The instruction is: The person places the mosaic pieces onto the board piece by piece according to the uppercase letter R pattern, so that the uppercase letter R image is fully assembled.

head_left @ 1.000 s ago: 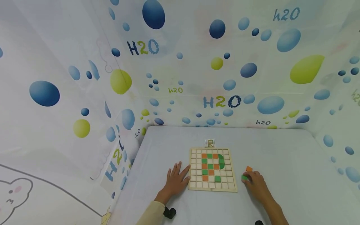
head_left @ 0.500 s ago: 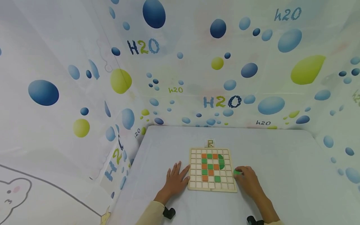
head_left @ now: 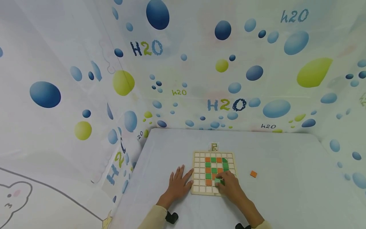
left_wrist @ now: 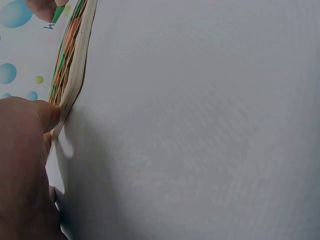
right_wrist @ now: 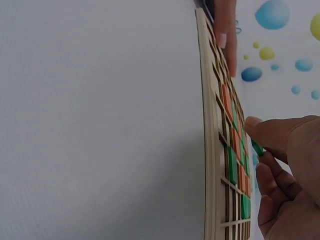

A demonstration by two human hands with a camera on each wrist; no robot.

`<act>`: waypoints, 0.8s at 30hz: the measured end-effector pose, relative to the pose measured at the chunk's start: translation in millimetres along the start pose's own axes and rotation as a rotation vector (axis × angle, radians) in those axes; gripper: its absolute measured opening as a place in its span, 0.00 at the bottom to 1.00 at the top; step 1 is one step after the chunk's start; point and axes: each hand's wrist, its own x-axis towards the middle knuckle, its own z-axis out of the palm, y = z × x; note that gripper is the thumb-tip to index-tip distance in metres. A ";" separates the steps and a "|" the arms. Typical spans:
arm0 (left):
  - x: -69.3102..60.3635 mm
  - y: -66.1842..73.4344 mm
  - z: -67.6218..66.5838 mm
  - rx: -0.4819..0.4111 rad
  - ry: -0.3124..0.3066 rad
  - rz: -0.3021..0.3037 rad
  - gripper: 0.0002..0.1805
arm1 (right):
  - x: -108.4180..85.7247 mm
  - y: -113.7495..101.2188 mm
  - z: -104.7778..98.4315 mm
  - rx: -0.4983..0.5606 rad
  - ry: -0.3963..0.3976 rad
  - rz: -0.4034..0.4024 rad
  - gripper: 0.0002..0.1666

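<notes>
A square wooden grid board (head_left: 198, 188) lies flat, with orange and green tiles set in many of its cells. My left hand (head_left: 178, 185) rests beside its left side, fingers spread, thumb and index finger at the board's edge. In the left wrist view the thumb (left_wrist: 49, 115) touches that edge. Over the lower middle of the board, my right hand (head_left: 232, 188) pinches a green tile (right_wrist: 257, 148) between thumb and fingers. The tile is held tilted, and part of the board is hidden beneath this hand. To the right, a loose orange tile (head_left: 253, 174) lies on the table.
A small card (head_left: 213, 146) with a printed grid pattern lies just behind the board. The white-covered table (head_left: 286, 165) meets patterned curtains (head_left: 194, 73) at the back and sides. Black wrist cameras sit near both sleeves.
My right hand has carried the green tile leftward, from beside the orange tile to over the board's lower middle. The left hand and board have stayed in place.
</notes>
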 end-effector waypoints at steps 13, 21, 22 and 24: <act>2.0 -0.6 0.5 0.021 -0.003 -0.010 0.30 | -14.2 -13.3 21.0 -0.029 -0.037 -0.161 0.12; -0.4 1.7 1.6 0.001 0.019 -0.003 0.29 | -17.7 -16.7 24.9 -0.095 -0.034 -0.184 0.10; -0.2 1.4 2.3 -0.003 0.024 0.001 0.29 | -18.0 -16.7 25.3 -0.097 -0.032 -0.185 0.10; 0.3 0.4 3.5 -0.009 0.033 0.008 0.29 | -18.8 -16.2 26.2 -0.103 -0.031 -0.180 0.10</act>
